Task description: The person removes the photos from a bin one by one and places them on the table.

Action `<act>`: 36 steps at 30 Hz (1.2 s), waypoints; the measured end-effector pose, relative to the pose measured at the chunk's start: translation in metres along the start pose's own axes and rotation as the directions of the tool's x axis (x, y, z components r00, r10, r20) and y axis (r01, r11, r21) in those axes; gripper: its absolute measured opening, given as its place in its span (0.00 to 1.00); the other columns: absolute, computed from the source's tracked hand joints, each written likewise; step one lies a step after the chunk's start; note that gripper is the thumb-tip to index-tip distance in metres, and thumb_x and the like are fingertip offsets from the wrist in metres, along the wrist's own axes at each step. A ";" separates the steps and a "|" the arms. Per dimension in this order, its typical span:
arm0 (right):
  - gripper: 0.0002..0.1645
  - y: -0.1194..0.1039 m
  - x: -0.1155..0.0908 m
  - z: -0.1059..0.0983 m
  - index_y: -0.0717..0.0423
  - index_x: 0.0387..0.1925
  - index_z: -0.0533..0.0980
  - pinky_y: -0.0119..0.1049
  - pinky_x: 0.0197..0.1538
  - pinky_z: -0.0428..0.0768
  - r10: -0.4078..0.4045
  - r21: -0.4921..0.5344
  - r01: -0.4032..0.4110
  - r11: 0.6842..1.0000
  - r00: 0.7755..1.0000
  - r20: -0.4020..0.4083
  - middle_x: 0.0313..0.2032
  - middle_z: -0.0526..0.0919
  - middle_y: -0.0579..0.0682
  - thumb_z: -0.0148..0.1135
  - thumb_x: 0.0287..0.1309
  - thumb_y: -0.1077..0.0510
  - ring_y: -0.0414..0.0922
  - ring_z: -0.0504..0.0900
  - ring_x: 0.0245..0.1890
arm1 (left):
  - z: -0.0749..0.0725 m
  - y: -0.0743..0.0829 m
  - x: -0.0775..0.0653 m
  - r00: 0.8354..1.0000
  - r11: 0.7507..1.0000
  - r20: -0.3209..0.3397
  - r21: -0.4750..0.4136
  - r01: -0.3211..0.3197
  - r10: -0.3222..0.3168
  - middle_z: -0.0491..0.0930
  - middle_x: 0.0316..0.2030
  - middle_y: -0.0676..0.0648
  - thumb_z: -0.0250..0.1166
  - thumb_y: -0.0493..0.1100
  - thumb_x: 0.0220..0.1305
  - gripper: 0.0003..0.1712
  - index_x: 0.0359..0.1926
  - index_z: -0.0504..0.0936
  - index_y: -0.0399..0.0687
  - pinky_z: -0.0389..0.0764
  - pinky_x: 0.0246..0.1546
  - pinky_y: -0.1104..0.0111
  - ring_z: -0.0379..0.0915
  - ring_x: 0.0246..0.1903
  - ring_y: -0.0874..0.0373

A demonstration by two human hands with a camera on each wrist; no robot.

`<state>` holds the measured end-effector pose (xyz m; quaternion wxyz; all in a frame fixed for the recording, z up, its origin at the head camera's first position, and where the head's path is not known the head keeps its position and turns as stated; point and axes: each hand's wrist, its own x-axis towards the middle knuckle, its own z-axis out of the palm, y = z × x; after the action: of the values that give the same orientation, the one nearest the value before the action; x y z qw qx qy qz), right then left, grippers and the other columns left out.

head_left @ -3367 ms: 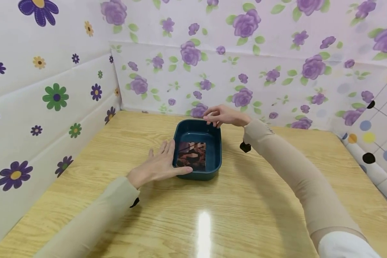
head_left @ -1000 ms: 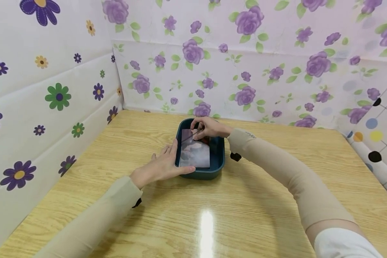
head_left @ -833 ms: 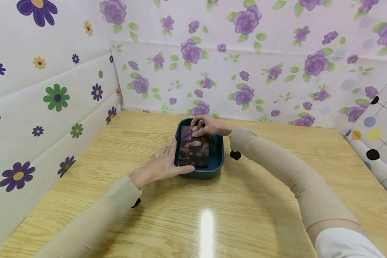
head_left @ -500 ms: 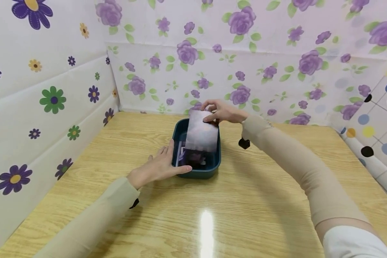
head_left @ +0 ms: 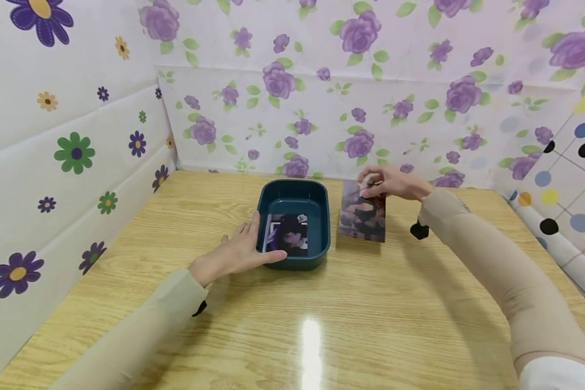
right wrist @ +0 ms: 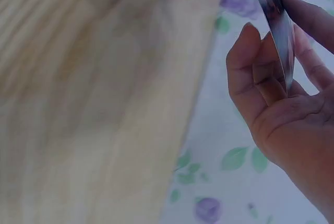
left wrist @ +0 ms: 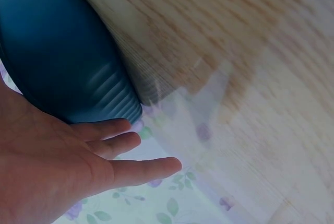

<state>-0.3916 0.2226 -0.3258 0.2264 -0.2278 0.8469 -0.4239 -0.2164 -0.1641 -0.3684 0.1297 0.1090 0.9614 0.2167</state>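
A dark teal rectangular tub [head_left: 320, 216] stands on the table with a photo card [head_left: 288, 234] of a dark-haired figure lying flat inside it. My left hand [head_left: 231, 252] rests against the tub's near left side, fingers straight and thumb over the front rim; the left wrist view shows the fingers [left wrist: 148, 172] along the ribbed outer wall. To the right of the tub, my right hand [head_left: 392, 183] pinches the top edge of another photo card [head_left: 363, 216], which hangs tilted over the table. In the right wrist view this card [right wrist: 279, 25] is seen nearly edge-on between thumb and fingers.
The wooden table [head_left: 253, 325] extends in front and to both sides. Flowered sheeting [head_left: 224, 103] rises directly behind it, daisy-patterned sheeting [head_left: 78, 211] stands at the left, and dotted sheeting [head_left: 572, 200] at the right.
My right hand reached into the tub, pinched the top photo card, lifted it out and carried it right. A different photo card is now uncovered in the tub. The left hand stayed in place.
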 end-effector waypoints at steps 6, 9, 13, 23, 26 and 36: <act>0.23 0.038 -0.011 0.009 0.57 0.55 0.68 0.42 0.35 0.74 0.022 -0.058 -0.020 0.998 0.999 0.026 0.32 0.75 0.55 0.64 0.61 0.56 0.47 0.70 0.27 | 0.000 -0.001 -0.001 1.000 1.000 0.003 0.004 0.009 -0.009 0.37 0.77 0.40 0.51 0.87 0.45 0.75 0.75 0.21 0.51 0.38 0.66 0.31 0.33 0.76 0.42; 0.22 0.050 -0.013 0.015 0.57 0.54 0.69 0.41 0.35 0.71 -0.001 -0.103 0.001 0.995 1.000 0.005 0.31 0.75 0.56 0.65 0.60 0.58 0.47 0.69 0.27 | 0.000 -0.001 -0.001 1.000 1.000 0.004 0.003 0.010 -0.010 0.37 0.77 0.39 0.51 0.87 0.45 0.76 0.74 0.21 0.50 0.38 0.66 0.30 0.33 0.76 0.41; 0.21 0.059 -0.012 0.022 0.57 0.53 0.71 0.39 0.35 0.71 -0.012 -0.181 0.007 0.984 1.000 -0.026 0.33 0.77 0.57 0.66 0.59 0.60 0.47 0.71 0.27 | 0.000 -0.001 0.000 1.000 1.000 0.005 0.001 0.013 -0.013 0.37 0.77 0.40 0.50 0.88 0.44 0.76 0.75 0.21 0.51 0.38 0.66 0.31 0.33 0.76 0.42; 0.23 0.059 -0.003 0.027 0.58 0.54 0.74 0.42 0.42 0.75 -0.020 -0.373 -0.020 0.927 0.994 -0.105 0.43 0.78 0.61 0.67 0.58 0.58 0.50 0.77 0.38 | 0.000 0.001 0.002 1.000 1.000 -0.004 0.000 0.009 -0.009 0.38 0.77 0.39 0.51 0.87 0.44 0.76 0.75 0.21 0.51 0.38 0.66 0.31 0.34 0.76 0.40; 0.26 0.044 0.002 0.027 0.60 0.60 0.69 0.48 0.48 0.77 0.025 -0.236 -0.054 0.970 0.992 -0.123 0.50 0.75 0.63 0.61 0.64 0.55 0.56 0.77 0.46 | -0.001 0.001 0.002 1.000 1.000 -0.007 0.003 0.008 -0.008 0.38 0.77 0.39 0.52 0.87 0.45 0.76 0.75 0.21 0.51 0.39 0.67 0.31 0.34 0.76 0.40; 0.30 -0.032 0.043 0.037 0.50 0.62 0.71 0.45 0.55 0.76 -0.082 0.019 0.088 0.996 0.975 -0.205 0.59 0.77 0.58 0.58 0.64 0.41 0.50 0.77 0.46 | -0.001 0.002 0.001 1.000 1.000 -0.006 0.007 -0.006 0.006 0.39 0.77 0.39 0.51 0.86 0.46 0.75 0.75 0.21 0.50 0.40 0.66 0.31 0.35 0.76 0.40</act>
<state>-0.3978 0.1576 -0.3275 0.1232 -0.2160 0.8490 -0.4662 -0.2171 -0.1622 -0.3668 0.1256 0.1117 0.9623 0.2139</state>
